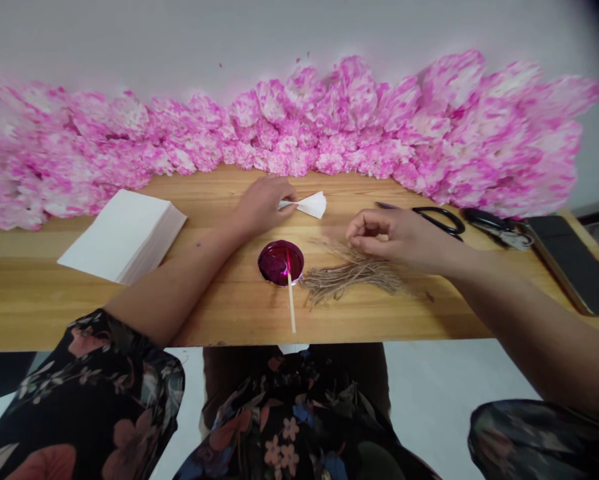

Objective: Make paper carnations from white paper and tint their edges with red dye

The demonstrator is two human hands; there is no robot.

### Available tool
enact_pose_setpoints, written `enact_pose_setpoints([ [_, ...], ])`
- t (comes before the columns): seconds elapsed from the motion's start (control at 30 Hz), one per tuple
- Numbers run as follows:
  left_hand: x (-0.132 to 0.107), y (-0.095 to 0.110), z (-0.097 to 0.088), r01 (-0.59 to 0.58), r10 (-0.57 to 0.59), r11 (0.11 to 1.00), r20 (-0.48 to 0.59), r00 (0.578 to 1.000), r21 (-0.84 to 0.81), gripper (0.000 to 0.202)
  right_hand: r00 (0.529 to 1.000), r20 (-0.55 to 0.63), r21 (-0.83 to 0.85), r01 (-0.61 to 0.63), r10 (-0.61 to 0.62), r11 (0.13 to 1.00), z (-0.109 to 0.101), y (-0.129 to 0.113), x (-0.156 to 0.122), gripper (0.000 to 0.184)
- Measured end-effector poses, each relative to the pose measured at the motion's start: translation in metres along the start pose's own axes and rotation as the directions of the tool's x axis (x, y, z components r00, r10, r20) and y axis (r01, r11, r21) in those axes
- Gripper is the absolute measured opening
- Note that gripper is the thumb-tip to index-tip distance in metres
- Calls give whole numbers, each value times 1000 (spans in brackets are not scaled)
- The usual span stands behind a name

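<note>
My left hand (265, 205) is closed around a pleated white paper (313, 205), which is gathered at its middle and fans out to the right. My right hand (394, 237) hovers over the near half of a bundle of cut brown twine (347, 277), its fingers curled and thumb near the index finger. Whether a thin strand is between those fingertips cannot be made out. Between my forearms stands a small bowl of dark magenta liquid (274, 263), with a pale wooden stick (292, 307) leaning out over its near rim.
A stack of white paper (124, 233) lies on the left of the wooden table (239, 313). Black-handled scissors (439, 219), a second black-handled tool (497, 228) and a dark phone (574, 263) lie right. Many pink-and-white paper flowers (289, 127) line the back wall.
</note>
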State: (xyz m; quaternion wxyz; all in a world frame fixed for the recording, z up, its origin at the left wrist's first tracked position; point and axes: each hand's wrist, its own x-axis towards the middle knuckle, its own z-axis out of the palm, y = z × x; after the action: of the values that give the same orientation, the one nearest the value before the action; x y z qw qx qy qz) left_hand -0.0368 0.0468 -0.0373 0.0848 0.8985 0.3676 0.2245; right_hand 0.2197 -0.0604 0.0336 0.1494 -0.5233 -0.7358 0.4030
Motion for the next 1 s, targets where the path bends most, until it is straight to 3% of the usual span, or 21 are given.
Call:
enact_pose_setpoints([
  [0.2,0,0,0,4,-4,1000,10,1000,-3,11,1000,-2,-63,21,-21,998,0,-6,0,28],
  [0.37,0,-1,-1,-17,17,1000,8,1000,3,10,998,20,252,-69,66,965,1,-1,3,36],
  [0.53,0,-1,0,-10,10,1000,-16,1000,2,10,980,101,536,-197,169,821,0,5,0,38],
  [0.8,0,0,-1,-4,4,1000,0,1000,8,10,985,-163,691,79,48,719,-19,13,-13,25],
  [0.87,0,0,0,-5,5,1000,-3,1000,10,9,955,-288,713,161,75,682,-21,12,-15,20],
  [0.93,0,0,0,-4,4,1000,-9,1000,14,9,895,-416,725,219,162,653,-23,10,-15,13],
  [1.0,0,0,0,-3,3,1000,-9,1000,16,10,845,-471,737,219,253,639,-23,8,-13,8],
])
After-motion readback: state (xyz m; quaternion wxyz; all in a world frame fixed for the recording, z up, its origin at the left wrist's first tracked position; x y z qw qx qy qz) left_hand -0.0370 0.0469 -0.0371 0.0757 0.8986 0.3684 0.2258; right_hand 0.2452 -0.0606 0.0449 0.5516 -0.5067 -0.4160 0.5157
